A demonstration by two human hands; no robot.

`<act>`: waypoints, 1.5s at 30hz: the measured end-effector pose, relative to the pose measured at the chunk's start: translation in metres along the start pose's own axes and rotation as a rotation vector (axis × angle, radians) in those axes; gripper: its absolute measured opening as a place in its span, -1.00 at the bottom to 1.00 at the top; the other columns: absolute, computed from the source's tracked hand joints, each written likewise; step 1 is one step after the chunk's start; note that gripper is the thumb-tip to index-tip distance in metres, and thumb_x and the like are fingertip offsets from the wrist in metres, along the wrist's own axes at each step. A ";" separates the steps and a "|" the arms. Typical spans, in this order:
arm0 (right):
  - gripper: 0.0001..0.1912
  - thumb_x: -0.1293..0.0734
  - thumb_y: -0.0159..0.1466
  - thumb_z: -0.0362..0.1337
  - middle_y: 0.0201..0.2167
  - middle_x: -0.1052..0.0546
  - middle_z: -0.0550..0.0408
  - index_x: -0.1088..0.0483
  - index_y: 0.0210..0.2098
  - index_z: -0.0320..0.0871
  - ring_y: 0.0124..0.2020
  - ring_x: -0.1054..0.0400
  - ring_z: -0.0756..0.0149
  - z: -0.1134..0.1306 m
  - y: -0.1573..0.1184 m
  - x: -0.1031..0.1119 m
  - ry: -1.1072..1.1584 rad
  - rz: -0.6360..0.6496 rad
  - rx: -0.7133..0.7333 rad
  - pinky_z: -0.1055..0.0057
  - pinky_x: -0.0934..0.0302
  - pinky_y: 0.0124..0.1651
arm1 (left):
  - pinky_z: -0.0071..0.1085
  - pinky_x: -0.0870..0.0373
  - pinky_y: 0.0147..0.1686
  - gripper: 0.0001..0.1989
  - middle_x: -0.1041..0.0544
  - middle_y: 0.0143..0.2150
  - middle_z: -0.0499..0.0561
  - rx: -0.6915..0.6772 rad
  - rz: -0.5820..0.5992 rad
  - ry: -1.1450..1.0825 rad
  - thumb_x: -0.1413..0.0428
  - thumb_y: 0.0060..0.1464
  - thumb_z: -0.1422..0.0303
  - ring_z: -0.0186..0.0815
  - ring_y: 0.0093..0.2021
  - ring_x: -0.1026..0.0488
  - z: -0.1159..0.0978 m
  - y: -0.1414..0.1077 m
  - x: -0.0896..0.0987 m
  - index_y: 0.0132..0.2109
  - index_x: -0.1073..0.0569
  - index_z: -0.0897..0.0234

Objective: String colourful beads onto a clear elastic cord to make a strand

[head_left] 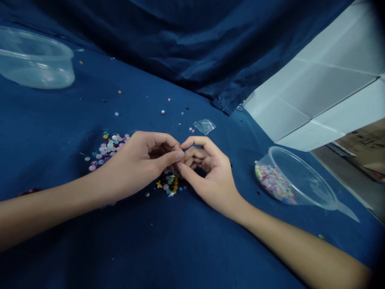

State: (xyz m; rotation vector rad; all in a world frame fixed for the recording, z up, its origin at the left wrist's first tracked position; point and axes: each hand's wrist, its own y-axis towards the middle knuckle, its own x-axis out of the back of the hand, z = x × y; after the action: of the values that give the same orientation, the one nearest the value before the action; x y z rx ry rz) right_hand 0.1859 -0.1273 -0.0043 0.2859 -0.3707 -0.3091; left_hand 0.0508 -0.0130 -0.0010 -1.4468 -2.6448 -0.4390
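My left hand [135, 166] and my right hand [210, 176] meet in the middle of the blue cloth [54, 120], their fingertips touching or nearly so. Whatever lies between the fingers is hidden, or too small to make out. Just below the fingertips sits a small heap of coloured beads [170, 182], some dark, some yellow. A larger spread of pale pastel beads [105, 150] lies beside my left hand, partly under it. A small clear plastic bag [204, 126] lies just beyond my fingers.
A clear plastic tub [296, 178] lies tipped on its side at right, holding pastel beads. An upturned clear tub [36, 58] stands at far left. Loose beads dot the cloth. Folded dark blue fabric rises behind, and a white tiled surface [319, 92] stands at upper right.
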 end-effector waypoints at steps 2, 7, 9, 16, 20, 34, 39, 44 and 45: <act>-0.77 -0.34 0.25 -0.41 -0.49 -0.38 0.27 -0.29 -0.13 -0.09 -0.52 -0.26 0.45 0.000 0.000 0.000 0.006 0.010 -0.005 0.43 -0.16 -0.46 | -0.74 -0.36 -0.38 -0.86 -0.62 -0.35 -0.20 -0.002 0.007 0.001 -0.16 0.24 0.33 -0.50 -0.34 -0.54 0.001 0.000 0.000 -0.30 -0.56 0.18; -0.77 -0.34 0.24 -0.42 -0.50 -0.39 0.27 -0.29 -0.14 -0.08 -0.52 -0.27 0.44 0.001 0.000 0.001 0.006 0.018 -0.017 0.44 -0.15 -0.47 | -0.67 -0.39 -0.33 -0.86 -0.62 -0.34 -0.16 0.029 0.003 -0.005 -0.18 0.22 0.28 -0.43 -0.30 -0.55 0.001 0.001 -0.002 -0.30 -0.55 0.19; -0.77 -0.34 0.24 -0.42 -0.50 -0.40 0.27 -0.29 -0.14 -0.09 -0.52 -0.27 0.44 0.001 0.001 0.001 0.010 0.018 -0.019 0.44 -0.15 -0.47 | -0.64 -0.39 -0.32 -0.86 -0.62 -0.34 -0.15 0.037 0.001 -0.001 -0.19 0.21 0.26 -0.40 -0.28 -0.56 0.001 0.001 -0.003 -0.28 -0.56 0.19; -0.77 -0.35 0.24 -0.44 -0.49 -0.39 0.25 -0.29 -0.14 -0.13 -0.52 -0.27 0.46 0.000 0.002 0.002 0.023 0.020 -0.003 0.46 -0.15 -0.47 | -0.62 -0.38 -0.33 -0.87 -0.61 -0.35 -0.15 0.017 -0.001 0.000 -0.19 0.19 0.27 -0.40 -0.30 -0.54 0.003 0.001 -0.003 -0.30 -0.56 0.20; -0.77 -0.35 0.25 -0.43 -0.48 -0.39 0.25 -0.29 -0.12 -0.14 -0.52 -0.26 0.46 -0.001 0.002 0.002 0.031 0.023 -0.005 0.47 -0.15 -0.47 | -0.66 -0.36 -0.37 -0.90 -0.60 -0.37 -0.18 0.006 -0.001 0.003 -0.18 0.19 0.30 -0.44 -0.35 -0.52 0.003 0.001 -0.002 -0.26 -0.57 0.18; -0.80 -0.34 0.25 -0.43 -0.51 -0.38 0.26 -0.28 -0.16 -0.14 -0.54 -0.25 0.47 0.000 0.002 0.001 0.021 0.019 -0.003 0.48 -0.14 -0.49 | -0.79 -0.34 -0.41 -0.88 -0.59 -0.41 -0.26 -0.006 -0.008 0.051 -0.17 0.22 0.31 -0.54 -0.38 -0.51 0.002 0.002 -0.001 -0.31 -0.56 0.14; -0.77 -0.34 0.23 -0.48 -0.51 -0.38 0.28 -0.28 -0.16 -0.14 -0.55 -0.24 0.49 0.000 0.001 0.001 0.018 0.031 0.008 0.48 -0.13 -0.49 | -0.70 -0.37 -0.40 -0.87 -0.61 -0.35 -0.22 0.008 0.018 0.096 -0.15 0.23 0.26 -0.47 -0.34 -0.55 0.004 0.000 0.000 -0.27 -0.56 0.13; -0.81 -0.34 0.26 -0.43 -0.50 -0.39 0.26 -0.27 -0.17 -0.13 -0.54 -0.25 0.47 0.001 0.000 0.000 0.000 0.034 0.011 0.45 -0.14 -0.48 | -0.61 -0.38 -0.42 -0.87 -0.61 -0.35 -0.18 0.008 -0.003 0.140 -0.15 0.22 0.26 -0.37 -0.29 -0.58 0.007 0.000 -0.001 -0.28 -0.55 0.14; -0.81 -0.34 0.26 -0.42 -0.50 -0.39 0.26 -0.27 -0.17 -0.13 -0.54 -0.26 0.46 0.001 0.000 0.000 -0.002 0.036 0.011 0.45 -0.14 -0.49 | -0.61 -0.38 -0.42 -0.87 -0.60 -0.35 -0.18 0.003 -0.001 0.143 -0.15 0.22 0.26 -0.36 -0.29 -0.58 0.007 0.000 -0.001 -0.28 -0.55 0.14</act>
State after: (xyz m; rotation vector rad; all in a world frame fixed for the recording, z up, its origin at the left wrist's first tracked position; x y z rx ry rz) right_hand 0.1858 -0.1274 -0.0036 0.2897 -0.3791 -0.2717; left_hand 0.0519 -0.0116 -0.0077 -1.3580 -2.5333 -0.5179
